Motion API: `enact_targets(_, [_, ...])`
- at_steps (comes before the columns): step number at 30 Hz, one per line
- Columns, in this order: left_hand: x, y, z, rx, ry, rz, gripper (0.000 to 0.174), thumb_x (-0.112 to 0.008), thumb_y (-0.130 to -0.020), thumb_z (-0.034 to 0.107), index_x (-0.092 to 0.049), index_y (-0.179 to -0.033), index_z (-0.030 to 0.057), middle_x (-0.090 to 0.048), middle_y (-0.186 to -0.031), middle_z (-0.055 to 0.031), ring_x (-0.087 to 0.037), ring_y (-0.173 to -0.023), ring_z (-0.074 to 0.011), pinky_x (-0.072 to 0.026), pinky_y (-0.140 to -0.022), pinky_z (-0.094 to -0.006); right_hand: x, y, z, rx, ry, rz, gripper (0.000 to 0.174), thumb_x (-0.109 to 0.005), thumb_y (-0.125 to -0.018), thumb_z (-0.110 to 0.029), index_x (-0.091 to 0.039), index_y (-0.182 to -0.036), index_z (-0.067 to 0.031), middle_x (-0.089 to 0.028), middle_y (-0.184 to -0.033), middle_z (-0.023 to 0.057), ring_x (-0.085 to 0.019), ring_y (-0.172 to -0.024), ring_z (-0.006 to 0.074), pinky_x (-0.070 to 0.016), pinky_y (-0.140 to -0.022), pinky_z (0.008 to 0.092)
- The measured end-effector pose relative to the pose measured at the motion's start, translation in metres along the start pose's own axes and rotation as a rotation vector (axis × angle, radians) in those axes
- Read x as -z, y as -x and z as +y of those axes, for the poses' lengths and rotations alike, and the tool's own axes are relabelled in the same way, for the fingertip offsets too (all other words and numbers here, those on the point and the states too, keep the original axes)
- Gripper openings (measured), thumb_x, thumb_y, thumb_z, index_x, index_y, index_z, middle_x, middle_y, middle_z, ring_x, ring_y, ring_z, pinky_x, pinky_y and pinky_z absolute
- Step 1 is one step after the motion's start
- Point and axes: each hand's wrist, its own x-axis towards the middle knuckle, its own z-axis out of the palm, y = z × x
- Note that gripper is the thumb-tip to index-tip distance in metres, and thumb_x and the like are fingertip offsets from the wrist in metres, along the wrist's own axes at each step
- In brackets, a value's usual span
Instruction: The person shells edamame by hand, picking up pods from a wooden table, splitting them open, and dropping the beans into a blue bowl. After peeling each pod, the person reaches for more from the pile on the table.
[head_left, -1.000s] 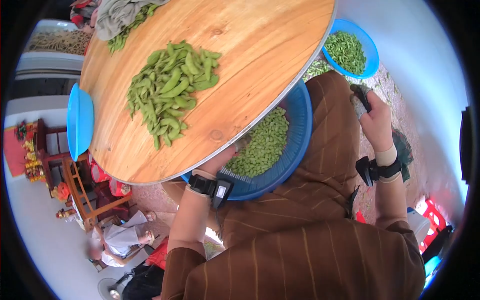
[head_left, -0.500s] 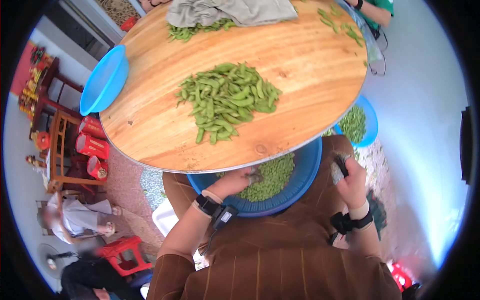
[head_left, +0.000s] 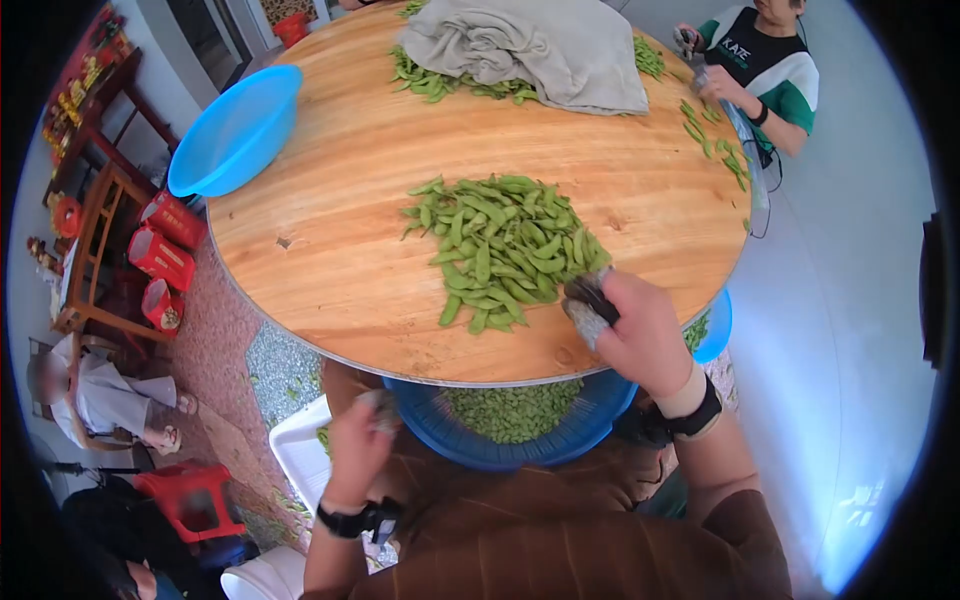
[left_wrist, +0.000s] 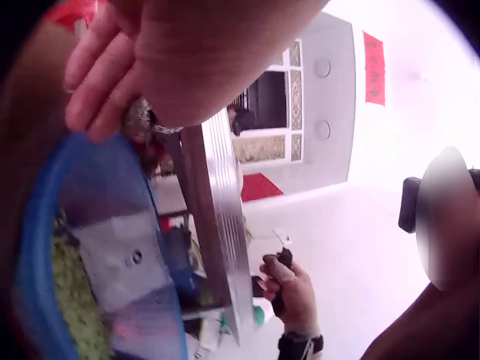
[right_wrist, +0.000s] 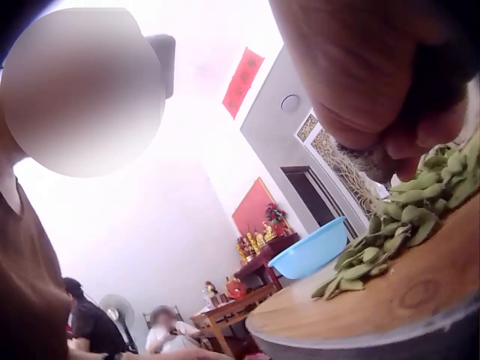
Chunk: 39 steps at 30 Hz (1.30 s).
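Observation:
At the near side of the pod pile (head_left: 500,250), on the wooden table (head_left: 330,220), my right hand (head_left: 645,335) grips a dark object (head_left: 590,293); grey covering wraps a digit. The left wrist view shows the same hand (left_wrist: 297,300) curled round it. In the right wrist view its fingers hang over the pods (right_wrist: 412,199). My left hand (head_left: 358,450), fingers loosely bent and a grey covering on a fingertip, is left of the blue basket (head_left: 480,450) of shelled beans (head_left: 515,410). The left wrist view shows this hand (left_wrist: 142,67) above the basket's rim, holding nothing visible.
A light blue basin (head_left: 235,135) sits at the table's left edge. Grey cloth (head_left: 520,50) covers more pods at the far side. Another person (head_left: 760,75) is at the far right. A white container (head_left: 300,440) stands lower left, and another blue basket (head_left: 714,330) at right.
My left hand has left the beans and moved to the left of the basket. The right hand has risen from beside the leg to the pods. The head view has shifted, showing more of the table.

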Motion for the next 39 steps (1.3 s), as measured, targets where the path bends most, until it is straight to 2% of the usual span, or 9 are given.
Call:
enact_targets(3, [0.050,0.022,-0.011,0.274,-0.354,-0.032,0.034,-0.067,-0.080,0.014,-0.058,-0.109,-0.0007,-0.065,-0.078,-0.0137,-0.066,-0.068,-0.0237,-0.0516,-0.061,-0.0306,-0.009,-0.029,0.005,0.053,0.071,-0.006,0.016,-0.062,-0.074,-0.008,-0.056,-0.086,-0.0002,-0.056,-0.076,0.0203,-0.055,-0.075,0.0406,-0.0443,-0.064,0.0469])
enact_targets(5, [0.062,0.043,-0.030,0.430,-0.828,-0.055,0.048,-0.074,-0.077,0.025,-0.056,-0.113,-0.0011,-0.065,-0.078,-0.0157,-0.066,-0.069,-0.0308,-0.0516,-0.061,-0.0391,-0.015,-0.039,0.009,0.075,0.131,-0.028,0.016,-0.062,-0.074,-0.008,-0.057,-0.086,0.0000,-0.056,-0.077,0.0202,-0.055,-0.076,0.0402,-0.0444,-0.065,0.0469])
enact_targets(8, [0.068,0.054,-0.047,0.455,-0.850,-0.020,0.055,-0.075,-0.074,0.031,-0.056,-0.114,-0.0024,-0.065,-0.076,-0.0176,-0.064,-0.069,-0.0353,-0.0505,-0.062,-0.0451,-0.015,-0.045,0.010,0.114,0.163,-0.049,0.017,-0.064,-0.073,-0.008,-0.059,-0.087,-0.0004,-0.057,-0.075,0.0195,-0.055,-0.074,0.0409,-0.0448,-0.064,0.0465])
enact_targets(14, [0.049,0.006,0.023,-0.034,-0.313,-0.045,0.021,-0.064,-0.083,0.017,-0.064,-0.100,0.0047,-0.062,-0.077,-0.0166,-0.063,-0.075,-0.0348,-0.0487,-0.064,-0.0421,-0.011,-0.028,-0.001,-0.072,-0.184,0.172,0.015,-0.066,-0.080,-0.011,-0.061,-0.091,-0.0015,-0.062,-0.070,0.0109,-0.055,-0.056,0.0225,-0.0438,-0.051,0.0353])
enact_targets(15, [0.038,-0.005,0.048,-0.135,-0.124,-0.085,0.019,-0.061,-0.084,0.014,-0.064,-0.100,0.0047,-0.062,-0.079,-0.0165,-0.063,-0.076,-0.0347,-0.0492,-0.065,-0.0408,-0.004,-0.023,-0.011,-0.303,-0.457,0.084,0.016,-0.067,-0.082,-0.013,-0.061,-0.093,-0.0022,-0.063,-0.074,0.0084,-0.052,-0.054,0.0162,-0.0415,-0.049,0.0307])
enact_targets(19, [-0.008,-0.038,0.120,-0.365,0.209,-0.284,0.030,-0.060,-0.086,0.005,-0.060,-0.116,0.0030,-0.064,-0.100,-0.0154,-0.064,-0.087,-0.0270,-0.0506,-0.073,-0.0328,-0.007,0.012,-0.022,-0.692,-1.420,-0.135,0.017,-0.067,-0.086,-0.015,-0.060,-0.098,-0.0042,-0.064,-0.084,0.0045,-0.046,-0.053,0.0058,-0.0357,-0.046,0.0215])
enact_targets(23, [-0.054,-0.049,0.138,-0.342,0.529,-0.375,0.040,-0.055,-0.089,0.002,-0.049,-0.129,0.0016,-0.055,-0.120,-0.0131,-0.058,-0.103,-0.0193,-0.0503,-0.076,-0.0290,-0.018,0.043,-0.022,-0.759,-1.725,-0.198,0.016,-0.062,-0.090,-0.012,-0.057,-0.103,-0.0036,-0.061,-0.083,0.0039,-0.043,-0.052,0.0053,-0.0336,-0.046,0.0210])
enact_targets(27, [-0.069,-0.039,0.147,-0.118,1.076,-0.540,0.039,-0.051,-0.092,-0.001,-0.048,-0.131,0.0025,-0.052,-0.122,-0.0053,-0.055,-0.104,-0.0130,-0.0494,-0.078,-0.0263,-0.012,0.057,-0.013,-0.741,-1.712,-0.194,0.017,-0.061,-0.090,-0.013,-0.056,-0.103,-0.0034,-0.059,-0.080,0.0029,-0.043,-0.052,0.0054,-0.0334,-0.046,0.0205])
enact_targets(39, [-0.064,-0.039,0.146,-0.046,0.945,-0.525,0.029,-0.053,-0.090,-0.003,-0.051,-0.119,0.0021,-0.061,-0.104,-0.0055,-0.056,-0.084,-0.0086,-0.0467,-0.073,-0.0224,-0.017,0.076,-0.015,-0.463,-0.916,-0.145,0.034,-0.055,-0.093,-0.016,-0.049,-0.123,0.0003,-0.061,-0.080,0.0019,-0.052,-0.058,0.0058,-0.0418,-0.050,0.0213])
